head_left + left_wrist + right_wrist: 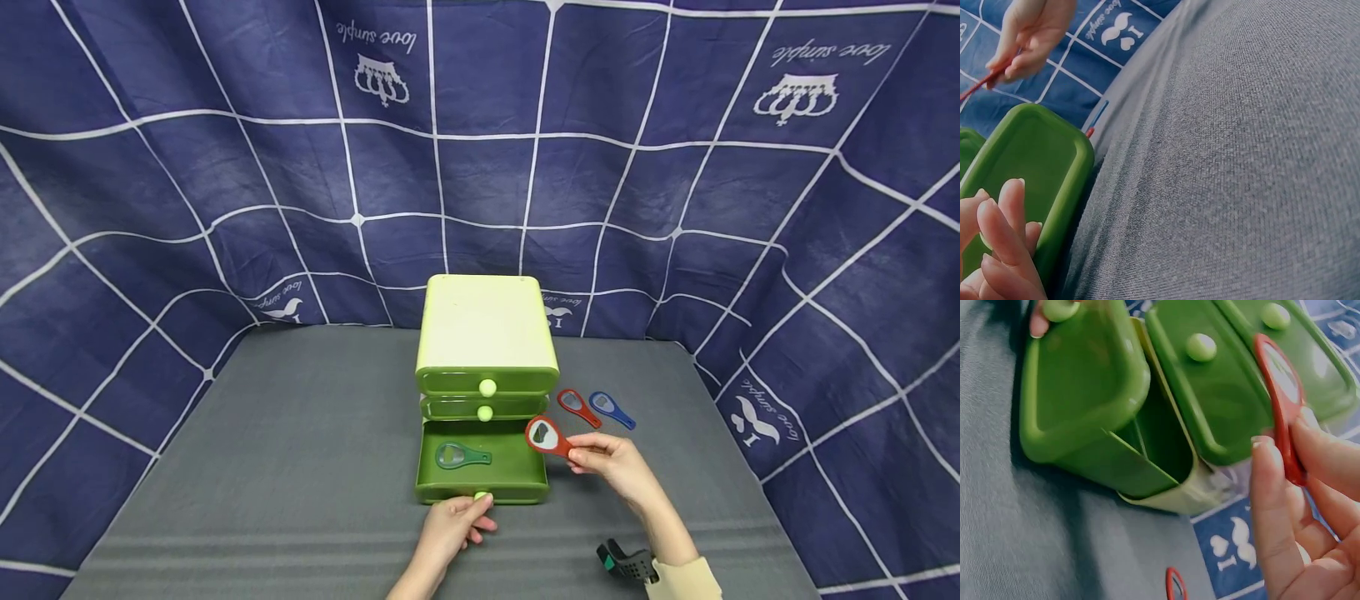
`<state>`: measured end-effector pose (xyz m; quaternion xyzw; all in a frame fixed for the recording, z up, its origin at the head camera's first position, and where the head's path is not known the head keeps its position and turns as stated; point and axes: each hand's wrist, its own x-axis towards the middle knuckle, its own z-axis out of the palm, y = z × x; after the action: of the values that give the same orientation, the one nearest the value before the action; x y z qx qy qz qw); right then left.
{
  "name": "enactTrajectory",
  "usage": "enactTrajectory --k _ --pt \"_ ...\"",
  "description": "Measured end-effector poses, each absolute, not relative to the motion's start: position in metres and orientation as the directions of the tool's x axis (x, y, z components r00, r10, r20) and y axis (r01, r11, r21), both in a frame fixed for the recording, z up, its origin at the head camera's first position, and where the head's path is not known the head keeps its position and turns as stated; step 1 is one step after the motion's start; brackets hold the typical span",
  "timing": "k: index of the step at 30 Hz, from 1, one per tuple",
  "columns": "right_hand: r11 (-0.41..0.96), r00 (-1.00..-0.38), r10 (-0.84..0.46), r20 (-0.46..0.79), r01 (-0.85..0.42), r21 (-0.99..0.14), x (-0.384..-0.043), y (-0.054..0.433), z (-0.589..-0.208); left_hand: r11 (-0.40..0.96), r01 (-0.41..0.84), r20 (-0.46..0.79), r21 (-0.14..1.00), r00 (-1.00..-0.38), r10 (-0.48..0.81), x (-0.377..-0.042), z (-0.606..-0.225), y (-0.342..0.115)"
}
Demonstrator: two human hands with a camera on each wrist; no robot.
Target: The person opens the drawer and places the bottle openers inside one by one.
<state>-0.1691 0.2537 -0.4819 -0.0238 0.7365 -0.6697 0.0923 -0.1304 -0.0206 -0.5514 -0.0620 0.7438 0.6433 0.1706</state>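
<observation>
A small drawer cabinet (487, 321) with a pale yellow-green top stands mid-table, its bottom drawer (517, 493) pulled out. My left hand (452, 525) pinches that drawer's round knob (1060, 309) between thumb and fingers. Inside the drawer lies a green bottle opener (477, 457). My right hand (611, 467) pinches a red bottle opener (561, 448) by its handle end, holding its ring end over the drawer's right side in the head view. Seen from the right wrist, this red opener is tilted up in front of the upper drawer fronts (1235, 394).
Right of the cabinet, a second red bottle opener (589, 415) and a blue bottle opener (619, 414) lie on the grey cloth (300, 450). A black strap (633, 565) is at the right wrist. Blue checked curtains (480, 179) enclose the back and sides.
</observation>
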Motion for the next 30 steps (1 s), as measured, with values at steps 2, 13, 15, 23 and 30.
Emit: enactTrajectory --k 2,13,15,23,30 --pt "0.153 -0.977 -0.182 -0.109 0.081 -0.985 -0.172 0.244 -0.483 0.164 -0.310 -0.332 0.936 -0.935 0.127 -0.130 -0.551 -0.020" --pt "0.412 -0.975 -0.204 -0.085 -0.007 -0.911 -0.196 0.183 -0.497 0.168 -0.316 -0.338 0.934 -0.933 0.121 -0.131 -0.552 -0.019" --pt "0.473 -0.974 -0.208 -0.088 -0.021 -0.881 -0.199 0.175 -0.501 0.172 -0.317 -0.339 0.933 -0.933 0.120 -0.130 -0.552 -0.019" --pt "0.651 -0.953 -0.291 -0.079 -0.137 -0.747 -0.203 0.159 -0.510 0.166 -0.332 -0.352 0.929 -0.929 0.116 -0.131 -0.551 -0.018" --pt "0.645 -0.943 -0.331 -0.027 -0.205 -0.736 -0.200 0.162 -0.508 0.168 -0.336 -0.358 0.927 -0.926 0.117 -0.131 -0.551 -0.019"
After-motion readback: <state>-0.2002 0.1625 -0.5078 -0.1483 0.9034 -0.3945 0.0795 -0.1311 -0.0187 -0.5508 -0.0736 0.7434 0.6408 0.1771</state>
